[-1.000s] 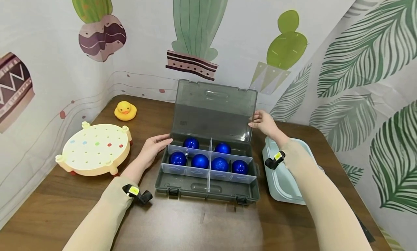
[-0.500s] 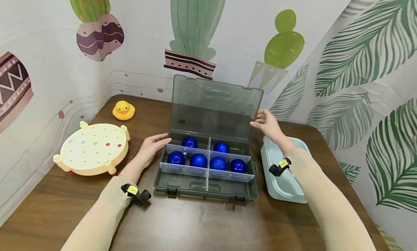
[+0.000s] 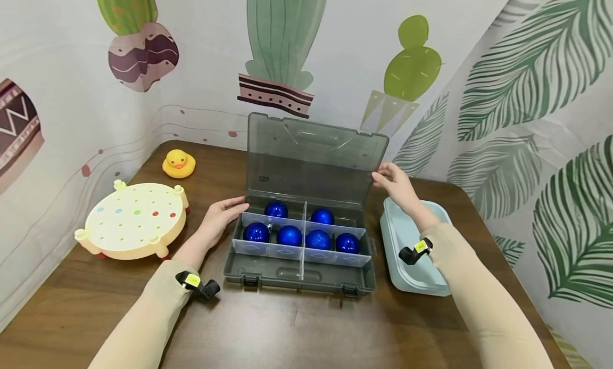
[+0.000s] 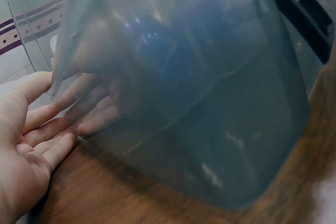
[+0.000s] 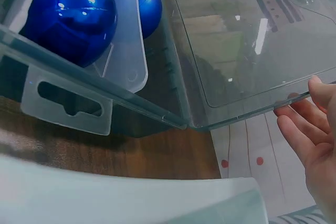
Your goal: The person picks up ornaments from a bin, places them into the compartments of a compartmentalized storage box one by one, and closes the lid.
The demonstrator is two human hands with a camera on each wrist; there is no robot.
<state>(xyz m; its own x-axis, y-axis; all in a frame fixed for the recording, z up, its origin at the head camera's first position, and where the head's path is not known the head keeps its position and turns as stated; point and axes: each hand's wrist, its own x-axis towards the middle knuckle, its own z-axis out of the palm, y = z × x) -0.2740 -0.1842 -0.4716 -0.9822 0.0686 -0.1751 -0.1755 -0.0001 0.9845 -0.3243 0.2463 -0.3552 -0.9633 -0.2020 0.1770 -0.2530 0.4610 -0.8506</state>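
A translucent grey plastic storage box (image 3: 275, 276) stands on the table with its hinged lid (image 3: 313, 166) raised. Clear dividers (image 3: 273, 250) split its inside, and several blue balls (image 3: 289, 235) lie in the back and middle sections. My left hand (image 3: 217, 220) rests against the box's left side, fingers extended. In the left wrist view, some of these fingers (image 4: 86, 100) show through the plastic. At the lid's right edge, my right hand (image 3: 395, 185) pinches the rim. The right wrist view shows the thumb (image 5: 317, 87) on one face and fingers behind the edge.
A light blue tub (image 3: 392, 257) stands close to the box's right side, under my right forearm. On the left are a round cream pegboard-like stand (image 3: 134, 220) with short legs and a yellow rubber duck (image 3: 179, 165). A patterned cloth wall (image 3: 201, 55) backs the table.
The lid has tipped forward over the box, its top edge nearer to me, with my right hand still holding its right edge. My left hand stays at the box's side; the view shifts slightly.
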